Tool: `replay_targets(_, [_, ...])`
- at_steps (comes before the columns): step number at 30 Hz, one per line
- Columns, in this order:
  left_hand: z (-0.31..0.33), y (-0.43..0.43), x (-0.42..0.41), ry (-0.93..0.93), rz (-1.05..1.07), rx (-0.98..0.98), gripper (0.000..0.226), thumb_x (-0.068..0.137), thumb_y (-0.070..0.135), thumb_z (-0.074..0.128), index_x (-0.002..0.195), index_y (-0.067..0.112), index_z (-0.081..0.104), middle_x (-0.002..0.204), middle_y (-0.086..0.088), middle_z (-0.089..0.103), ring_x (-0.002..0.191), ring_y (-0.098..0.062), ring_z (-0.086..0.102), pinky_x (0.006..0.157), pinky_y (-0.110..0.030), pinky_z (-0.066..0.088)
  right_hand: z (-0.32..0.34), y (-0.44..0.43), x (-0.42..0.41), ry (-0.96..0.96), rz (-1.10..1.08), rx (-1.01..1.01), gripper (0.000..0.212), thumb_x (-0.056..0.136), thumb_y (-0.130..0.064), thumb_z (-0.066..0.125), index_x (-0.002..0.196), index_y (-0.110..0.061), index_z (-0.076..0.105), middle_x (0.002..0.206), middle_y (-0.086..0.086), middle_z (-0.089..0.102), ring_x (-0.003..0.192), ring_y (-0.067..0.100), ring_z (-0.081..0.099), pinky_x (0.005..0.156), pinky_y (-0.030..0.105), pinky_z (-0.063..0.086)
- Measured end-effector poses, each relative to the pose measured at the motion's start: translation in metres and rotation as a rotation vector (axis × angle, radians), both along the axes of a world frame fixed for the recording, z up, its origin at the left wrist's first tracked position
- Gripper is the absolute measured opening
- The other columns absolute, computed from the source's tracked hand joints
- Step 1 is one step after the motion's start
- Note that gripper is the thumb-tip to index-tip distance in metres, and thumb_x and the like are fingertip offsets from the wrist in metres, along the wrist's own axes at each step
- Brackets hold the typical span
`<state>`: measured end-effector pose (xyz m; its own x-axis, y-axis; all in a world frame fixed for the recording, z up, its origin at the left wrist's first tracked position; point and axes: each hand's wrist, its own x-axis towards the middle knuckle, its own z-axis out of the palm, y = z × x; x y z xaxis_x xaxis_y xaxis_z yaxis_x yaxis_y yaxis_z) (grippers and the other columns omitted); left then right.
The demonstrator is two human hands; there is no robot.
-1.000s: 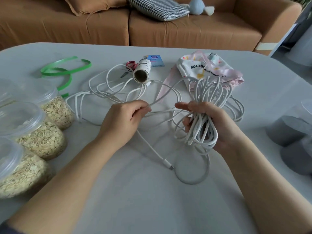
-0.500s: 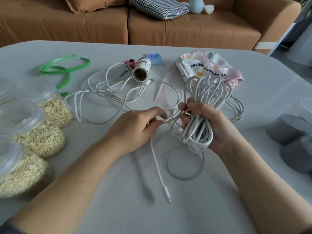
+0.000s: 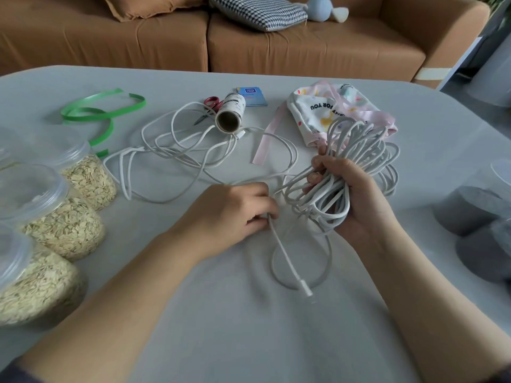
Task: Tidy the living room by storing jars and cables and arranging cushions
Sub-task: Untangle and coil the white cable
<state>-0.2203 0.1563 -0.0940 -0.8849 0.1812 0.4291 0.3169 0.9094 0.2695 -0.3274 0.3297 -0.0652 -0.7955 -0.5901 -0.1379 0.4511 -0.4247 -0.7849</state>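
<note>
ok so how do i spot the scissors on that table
On the grey table, look to the far middle, toward the brown sofa. The scissors poke out just left of the cardboard roll; they alone have red handles.

- You are wearing the only camera on your head; it is looking forward and down along your forearms.
- It is sitting close: single strands of the cable [image 3: 320,189] are showing in the fingers of your left hand [image 3: 229,214] and right hand [image 3: 359,200].
- Beyond the fingers it is taking in the table [image 3: 249,341] and, farthest, the sofa [image 3: 304,51].
</note>
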Motion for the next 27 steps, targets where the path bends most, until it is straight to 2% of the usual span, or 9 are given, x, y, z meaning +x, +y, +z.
replay_targets(3, [-0.001,-0.004,-0.002,0.030,0.001,0.177,0.028,0.085,0.039,0.052,0.091,0.021,0.073,0.087,0.010,0.057,0.068,-0.014,0.061,0.058,-0.030,0.049,0.001,0.000,-0.001,0.037,-0.038,0.100,0.006,0.077,-0.010,0.058,0.082,-0.008,0.059,0.071,0.003,0.057,0.058,0.013,0.056,0.065,0.030,0.045])
replay_targets(6, [-0.002,-0.007,-0.004,0.107,0.022,0.386,0.038,0.095,0.041,0.052,0.092,0.011,0.074,0.096,0.002,0.058,0.077,-0.015,0.062,0.070,-0.028,0.049,0.003,0.002,0.000,0.133,-0.069,0.221,0.037,0.089,-0.007,0.052,0.060,-0.017,0.072,0.070,0.005,0.063,0.058,0.014,0.059,0.063,0.033,0.047])
replay_targets(8, [-0.002,-0.008,-0.005,0.112,0.048,0.518,0.029,0.097,0.032,0.050,0.091,0.014,0.072,0.096,-0.002,0.064,0.086,-0.009,0.063,0.076,-0.021,0.049,0.005,0.002,0.001,0.188,-0.068,0.263,0.034,0.091,-0.006,0.050,0.070,-0.016,0.075,0.077,0.008,0.065,0.062,0.014,0.059,0.063,0.032,0.048])
replay_targets(11, [-0.001,-0.006,-0.004,0.083,0.114,0.642,0.030,0.098,0.029,0.047,0.089,0.012,0.070,0.087,0.002,0.068,0.080,-0.007,0.066,0.069,-0.019,0.052,0.007,0.001,0.001,0.218,-0.063,0.343,0.018,0.089,-0.006,0.053,0.095,-0.005,0.070,0.072,0.009,0.059,0.063,0.015,0.058,0.058,0.027,0.049])
replay_targets(14, [0.000,-0.002,-0.002,0.097,0.167,0.726,0.029,0.099,0.023,0.046,0.087,0.009,0.067,0.083,0.003,0.068,0.074,-0.007,0.066,0.065,-0.017,0.051,0.008,0.002,0.001,0.246,-0.052,0.342,0.023,0.076,-0.011,0.064,0.096,-0.001,0.064,0.070,0.007,0.056,0.062,0.015,0.058,0.057,0.027,0.050])
replay_targets(18, [0.002,0.002,-0.001,0.074,0.154,0.819,0.016,0.097,0.016,0.052,0.097,0.012,0.068,0.075,0.000,0.071,0.067,-0.013,0.069,0.064,-0.021,0.054,0.009,0.002,0.005,0.368,-0.050,0.380,0.025,0.067,-0.012,0.064,0.091,-0.003,0.063,0.072,0.002,0.063,0.066,0.012,0.062,0.059,0.026,0.052])
replay_targets(20, [0.003,0.003,-0.001,0.068,0.157,0.858,0.012,0.094,0.012,0.058,0.099,0.016,0.068,0.068,0.000,0.070,0.061,-0.016,0.068,0.061,-0.021,0.054,0.008,0.000,0.009,0.391,-0.038,0.339,0.023,0.067,-0.010,0.062,0.090,-0.007,0.069,0.083,0.001,0.070,0.080,0.011,0.067,0.070,0.024,0.054])
replay_targets(23, [0.004,0.004,-0.002,0.025,0.193,0.876,0.009,0.092,0.008,0.063,0.087,0.013,0.070,0.060,-0.002,0.066,0.052,-0.018,0.064,0.055,-0.023,0.052,0.005,-0.004,0.016,0.358,0.047,0.178,0.026,0.072,-0.006,0.057,0.095,-0.008,0.071,0.103,0.009,0.071,0.102,0.021,0.067,0.088,0.033,0.054])
replay_targets(27, [0.004,0.006,-0.002,-0.058,0.197,0.735,0.017,0.094,0.014,0.062,0.083,0.005,0.071,0.055,0.002,0.061,0.045,-0.015,0.059,0.053,-0.023,0.050,0.008,-0.006,0.023,0.343,0.172,0.089,0.030,0.077,-0.007,0.052,0.071,-0.027,0.074,0.113,0.008,0.068,0.094,0.025,0.061,0.082,0.040,0.051])
